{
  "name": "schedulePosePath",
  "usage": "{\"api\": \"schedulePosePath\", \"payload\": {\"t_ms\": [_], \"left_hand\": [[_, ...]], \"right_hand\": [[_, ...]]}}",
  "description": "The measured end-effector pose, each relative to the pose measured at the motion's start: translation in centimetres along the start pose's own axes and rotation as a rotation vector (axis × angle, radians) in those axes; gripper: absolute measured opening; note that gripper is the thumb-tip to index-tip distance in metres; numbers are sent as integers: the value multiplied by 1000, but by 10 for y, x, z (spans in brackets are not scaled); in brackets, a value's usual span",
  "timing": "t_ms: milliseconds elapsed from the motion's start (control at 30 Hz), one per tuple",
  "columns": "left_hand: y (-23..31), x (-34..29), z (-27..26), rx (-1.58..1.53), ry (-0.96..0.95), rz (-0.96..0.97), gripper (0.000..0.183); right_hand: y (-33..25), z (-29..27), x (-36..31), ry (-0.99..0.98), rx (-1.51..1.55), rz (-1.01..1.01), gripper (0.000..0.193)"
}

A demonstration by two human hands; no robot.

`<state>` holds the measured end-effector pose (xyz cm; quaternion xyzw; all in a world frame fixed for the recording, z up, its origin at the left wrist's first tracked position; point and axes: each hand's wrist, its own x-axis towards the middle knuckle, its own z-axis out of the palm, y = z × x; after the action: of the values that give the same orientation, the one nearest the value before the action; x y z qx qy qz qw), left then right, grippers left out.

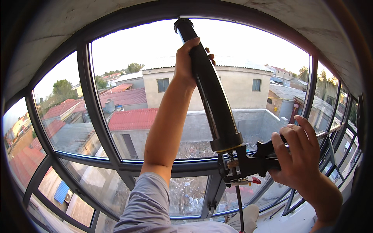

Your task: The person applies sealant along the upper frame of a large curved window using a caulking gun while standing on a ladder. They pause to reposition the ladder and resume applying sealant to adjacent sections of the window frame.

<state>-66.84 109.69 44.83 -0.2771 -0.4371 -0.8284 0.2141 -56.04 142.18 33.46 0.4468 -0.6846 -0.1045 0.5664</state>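
Note:
A black caulking gun (213, 93) with a long tube-shaped barrel slants up in front of the window. My left hand (186, 58) is wrapped round the upper barrel, its thumb on the near side and fingertips showing past the right edge. The capped front end (183, 23) reaches the top window frame; whether a nozzle touches the joint there I cannot make out. My right hand (297, 159) grips the black handle (260, 159) at the lower right, one finger raised off it. A red lever (256, 180) sits below the handle, and the plunger rod (239, 206) hangs down from the gun's rear.
Dark window frames (87, 97) with glass panes curve around me, under a rough grey ceiling (54, 35). An opened window sash (330, 155) stands at the right. My shoe (250, 215) shows near a pale ledge (279, 223). Outside are red roofs and a walled yard.

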Motion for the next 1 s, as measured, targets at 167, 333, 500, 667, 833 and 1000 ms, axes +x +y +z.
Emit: {"api": "schedulePosePath", "payload": {"t_ms": [167, 333, 500, 667, 833, 1000], "left_hand": [[-19, 8, 16, -35, -23, -69, 36], [-48, 14, 40, -81, -46, -86, 34], [-79, 23, 67, -131, -32, -112, 32], [-110, 35, 90, -173, -67, -106, 34], [-140, 48, 110, -187, -70, -111, 39], [-167, 58, 128, -170, -89, -94, 41]], "right_hand": [[11, -8, -15, 14, -35, 18, 46], [27, -18, -34, -22, -96, 19, 44], [49, -24, -55, -44, -159, 23, 41], [79, -23, -80, -50, -194, 11, 43], [107, -18, -107, -63, -205, 16, 44], [131, -12, -133, -52, -226, 2, 43]]}}
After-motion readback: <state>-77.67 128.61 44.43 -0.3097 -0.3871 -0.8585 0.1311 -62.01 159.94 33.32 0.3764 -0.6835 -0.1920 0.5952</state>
